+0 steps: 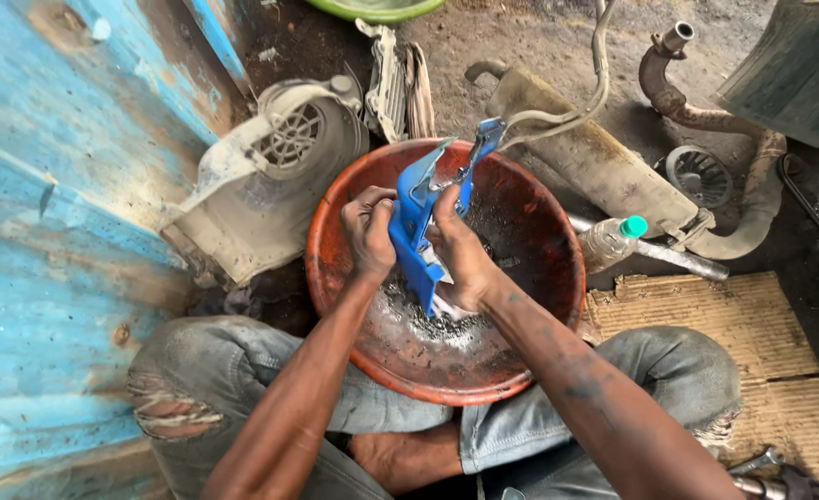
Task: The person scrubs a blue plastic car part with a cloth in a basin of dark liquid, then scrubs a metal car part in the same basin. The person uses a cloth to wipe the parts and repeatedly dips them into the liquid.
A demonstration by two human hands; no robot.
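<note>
Both hands closed on a blue plastic panel [416,222] over a red basin [539,213]. Left hand [369,231] gripping its edge, right hand [460,250] clasping the face. Plastic bottle [610,241] just beside the basin's right rim.

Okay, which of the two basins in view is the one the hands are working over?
The big red-orange basin between the knees, where both hands grip the blue plastic part. The green basin sits apart at the top edge, mostly cut off.

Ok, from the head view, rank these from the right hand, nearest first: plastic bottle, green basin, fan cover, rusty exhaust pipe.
From the right hand:
1. Plastic bottle, right of the bowl.
2. Fan cover, upper left.
3. Green basin, top edge.
4. Rusty exhaust pipe, far right.
</note>
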